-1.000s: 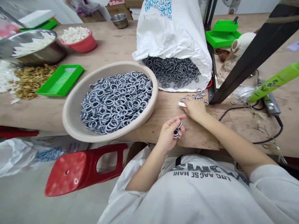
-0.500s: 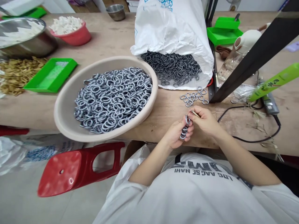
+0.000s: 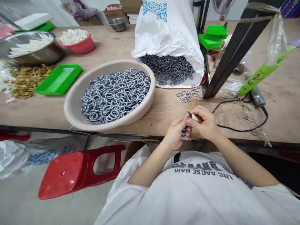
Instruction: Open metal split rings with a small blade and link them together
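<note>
At the near edge of the bench (image 3: 161, 117), just right of the big tub, I watch from afar as two bare hands meet over the wood. Left hand (image 3: 173, 136): fingers curled around a short stack of held rings (image 3: 184, 133), grey, partly hidden by the fingers, thumb pressed along the upper end. Right hand (image 3: 207, 123): fingers closed, pinching a flat tool (image 3: 196, 117), pale with a dark end, which points toward the left thumb. From my view I cannot tell whether the dark end touches a ring. Just beyond the hands, a loose cluster of rings (image 3: 187, 94) lies on the bench, near the foot of a slanting black post (image 3: 225, 62). Left of the hands, the beige tub (image 3: 70, 111) carries a broad heap of grey rings (image 3: 117, 97). Behind the loose cluster, a white sack (image 3: 168, 39) lies with its mouth toward me, darker rings (image 3: 171, 70) inside. Further left: a green tray (image 3: 52, 82) beside a golden-brown pile (image 3: 30, 79), a pink bowl (image 3: 85, 47) of white pieces beyond it. Right of the post, a black cable (image 3: 234, 128) curves over the wood. Below the bench, a red stool (image 3: 56, 179).
</note>
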Available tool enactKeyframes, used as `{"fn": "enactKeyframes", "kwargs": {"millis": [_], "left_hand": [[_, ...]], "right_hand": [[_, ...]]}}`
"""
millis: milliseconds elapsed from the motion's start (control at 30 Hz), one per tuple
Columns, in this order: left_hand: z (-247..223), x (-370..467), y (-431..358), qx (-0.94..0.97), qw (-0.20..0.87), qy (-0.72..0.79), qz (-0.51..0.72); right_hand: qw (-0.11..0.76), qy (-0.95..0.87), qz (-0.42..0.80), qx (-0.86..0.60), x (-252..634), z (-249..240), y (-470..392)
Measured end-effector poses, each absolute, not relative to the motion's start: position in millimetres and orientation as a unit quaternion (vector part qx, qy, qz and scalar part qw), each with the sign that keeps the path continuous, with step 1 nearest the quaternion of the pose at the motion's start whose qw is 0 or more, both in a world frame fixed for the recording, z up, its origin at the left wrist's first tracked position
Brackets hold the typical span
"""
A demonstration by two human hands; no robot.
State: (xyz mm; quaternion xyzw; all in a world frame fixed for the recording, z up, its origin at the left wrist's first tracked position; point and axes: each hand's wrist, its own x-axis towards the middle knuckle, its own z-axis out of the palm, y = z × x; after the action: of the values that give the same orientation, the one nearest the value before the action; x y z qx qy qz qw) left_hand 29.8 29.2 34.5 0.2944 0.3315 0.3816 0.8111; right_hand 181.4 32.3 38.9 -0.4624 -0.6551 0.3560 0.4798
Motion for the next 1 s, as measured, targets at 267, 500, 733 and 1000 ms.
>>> {"fn": "enactKeyframes", "kwargs": {"millis": [267,500,733,1000], "left_hand": [[35.6,31.5,19.3,0.354,0.756,0.321,0.449],[37.9,34.3,16.5,0.34,0.749,0.329,0.464],[41.5,33.7,11.3,0.337,0.754,0.33,0.456],[43.5,26.6,-1.0,0.409,0.793,0.243,0.381]], "right_hand": [[0.476,-0.61,0.406,-0.486,174.0,44.1,26.7],[0.336,-0.784,0.157,-0.498,185.9,65.3,-3.7],[0.291,-0.804,0.131,-0.502,183.7,75.2,-12.0],[0.379,-0.694,0.24,-0.564,212.3,40.4,23.7]]}}
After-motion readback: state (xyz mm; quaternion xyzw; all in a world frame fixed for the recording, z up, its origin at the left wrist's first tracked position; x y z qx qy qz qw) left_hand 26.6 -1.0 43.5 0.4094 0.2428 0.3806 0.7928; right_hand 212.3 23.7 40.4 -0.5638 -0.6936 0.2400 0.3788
